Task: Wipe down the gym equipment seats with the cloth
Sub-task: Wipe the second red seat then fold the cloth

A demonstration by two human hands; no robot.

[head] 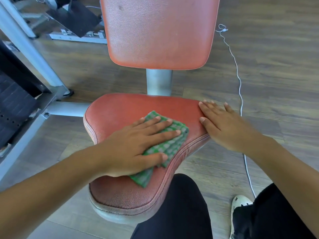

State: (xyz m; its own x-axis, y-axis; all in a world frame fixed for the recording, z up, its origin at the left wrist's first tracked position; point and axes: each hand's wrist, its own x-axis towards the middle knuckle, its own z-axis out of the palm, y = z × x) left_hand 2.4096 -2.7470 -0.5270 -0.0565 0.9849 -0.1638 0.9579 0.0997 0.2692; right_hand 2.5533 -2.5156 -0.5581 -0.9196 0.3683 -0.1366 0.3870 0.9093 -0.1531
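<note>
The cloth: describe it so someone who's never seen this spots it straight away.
Find the red padded seat in the middle of the view, below the matching backrest. The left hand presses flat on a folded cloth there. Its green-and-grey check is the only pattern on the plain red padding.

Left hand flat on the green cloth, pressing it into the red seat. Right hand rests open on the seat's edge.

I'm pressing a green-and-grey checked cloth onto the orange-red seat (pebbled grain, dark stitching). Behind the seat a paler red backrest is standing; right of the seat a white cord is crossing grey-brown plank floor.
</note>
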